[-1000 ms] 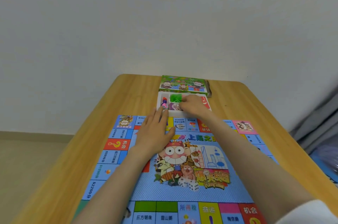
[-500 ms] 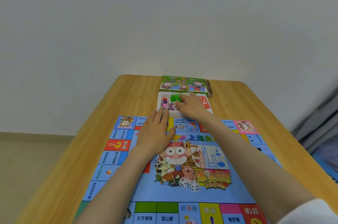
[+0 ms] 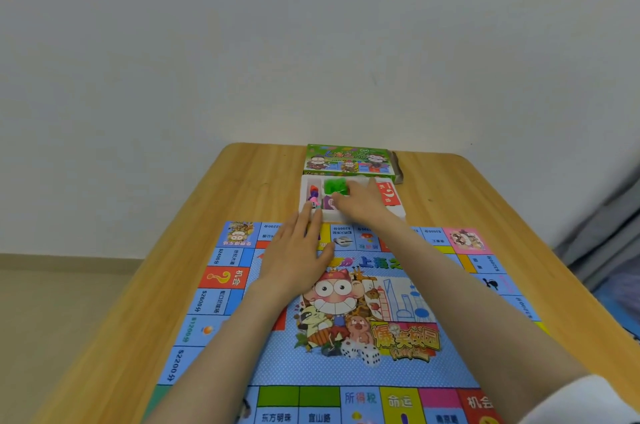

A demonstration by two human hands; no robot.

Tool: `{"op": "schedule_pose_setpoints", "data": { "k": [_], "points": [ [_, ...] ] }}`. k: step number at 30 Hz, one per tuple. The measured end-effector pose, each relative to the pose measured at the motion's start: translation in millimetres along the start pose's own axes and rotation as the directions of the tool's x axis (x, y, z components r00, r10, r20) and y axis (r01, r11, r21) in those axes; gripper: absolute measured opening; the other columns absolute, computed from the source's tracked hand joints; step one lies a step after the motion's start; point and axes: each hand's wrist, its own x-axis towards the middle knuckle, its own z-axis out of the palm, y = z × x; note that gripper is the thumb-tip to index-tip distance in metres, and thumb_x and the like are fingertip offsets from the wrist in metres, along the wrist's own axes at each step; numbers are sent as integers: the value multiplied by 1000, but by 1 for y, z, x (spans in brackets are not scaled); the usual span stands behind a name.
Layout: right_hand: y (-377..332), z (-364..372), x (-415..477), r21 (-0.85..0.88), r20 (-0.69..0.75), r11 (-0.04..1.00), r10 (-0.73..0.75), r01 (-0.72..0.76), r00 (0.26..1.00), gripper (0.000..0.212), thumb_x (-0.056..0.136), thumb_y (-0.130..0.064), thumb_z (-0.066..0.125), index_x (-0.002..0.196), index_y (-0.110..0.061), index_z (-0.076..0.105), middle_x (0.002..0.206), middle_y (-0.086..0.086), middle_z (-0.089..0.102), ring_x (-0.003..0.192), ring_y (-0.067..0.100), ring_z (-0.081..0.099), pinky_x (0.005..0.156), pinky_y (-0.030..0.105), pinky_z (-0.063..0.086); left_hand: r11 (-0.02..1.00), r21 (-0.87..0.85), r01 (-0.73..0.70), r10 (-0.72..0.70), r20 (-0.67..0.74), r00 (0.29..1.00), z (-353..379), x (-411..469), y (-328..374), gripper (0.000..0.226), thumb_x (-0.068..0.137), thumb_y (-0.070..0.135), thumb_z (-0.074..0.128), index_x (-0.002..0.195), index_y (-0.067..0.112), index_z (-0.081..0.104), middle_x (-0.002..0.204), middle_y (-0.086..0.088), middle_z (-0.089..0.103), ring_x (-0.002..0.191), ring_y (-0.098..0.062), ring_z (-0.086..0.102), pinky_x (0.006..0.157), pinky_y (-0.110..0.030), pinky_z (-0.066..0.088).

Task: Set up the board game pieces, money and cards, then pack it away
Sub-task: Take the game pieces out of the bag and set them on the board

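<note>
A pale wall [image 3: 311, 42] fills the far side of the room, and a wooden table [image 3: 242, 188] is pushed up against it. Most of the tabletop on the near side is covered by the game board [image 3: 433, 364], a flat blue sheet with coloured squares round its edge and a cartoon face and two printed dice in its middle. Grey fabric [image 3: 609, 233] hangs at the right, off the table.

At the far end of the table lies the green box lid [image 3: 349, 160], picture side up. Just in front of it, between the lid and the far edge of the board, sits the white tray [image 3: 302, 195] with its compartments.

The person's left hand [image 3: 298, 257] lies palm down on the board's far edge, fingers straight and relaxed, holding nothing, with the fingertips reaching the near left corner of the tray. The right hand [image 3: 360, 201] is inside the tray, over its middle part, with the fingers pointing left to the green pieces [image 3: 334, 186]. From here I cannot tell whether those fingers grasp anything or only touch.

A stack of red cards [image 3: 389, 195] lies in the tray's right compartment, just beside the right hand. In the narrow left compartment are a few small coloured tokens [image 3: 313, 196], too blurred to tell apart.
</note>
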Motion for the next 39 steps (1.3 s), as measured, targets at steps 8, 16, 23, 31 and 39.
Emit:
{"op": "schedule_pose_setpoints", "data": {
  "k": [8,16,23,31,39],
  "points": [
    [-8,-4,-1,26,-71,998,-62,64,996,30,94,-37,42,82,-10,48,108,25,59,106,35,54,88,43,41,1000,3,-7,7,-8,1000,1,1,0,66,101,48,22,152,18,-7,160,-1,-14,148,-17,-5,119,-33,3],
    [-12,-17,-20,409,-106,909,-42,82,994,35,94,-14,48,68,8,54,66,21,51,65,28,49,67,29,36,1000,7,-5,5,3,1000,1,0,0,66,101,48,22,152,18,-8,160,-1,-14,148,-18,-5,120,-34,3],
    [-15,-29,-26,595,-110,803,38,36,993,31,94,-19,54,116,0,64,105,12,67,100,25,62,80,29,46,1000,12,-14,14,3,1000,0,0,-2,67,101,49,23,152,17,-7,160,-1,-14,148,-18,-4,119,-33,3],
    [-1,-65,-61,932,-218,329,175,151,960,10,87,2,60,93,-1,68,94,12,67,80,16,63,59,13,53,998,39,-56,55,35,998,-2,-2,-5,72,98,54,23,150,21,-14,155,-3,-28,147,-19,-9,120,-33,4],
    [32,-43,-112,965,61,248,97,-84,993,25,83,8,61,107,2,54,95,17,66,72,18,69,65,28,60,997,-61,-53,54,12,998,-3,-9,-6,75,97,58,28,151,25,-12,157,-4,-23,146,-20,-15,118,-37,3]
  ]
}}
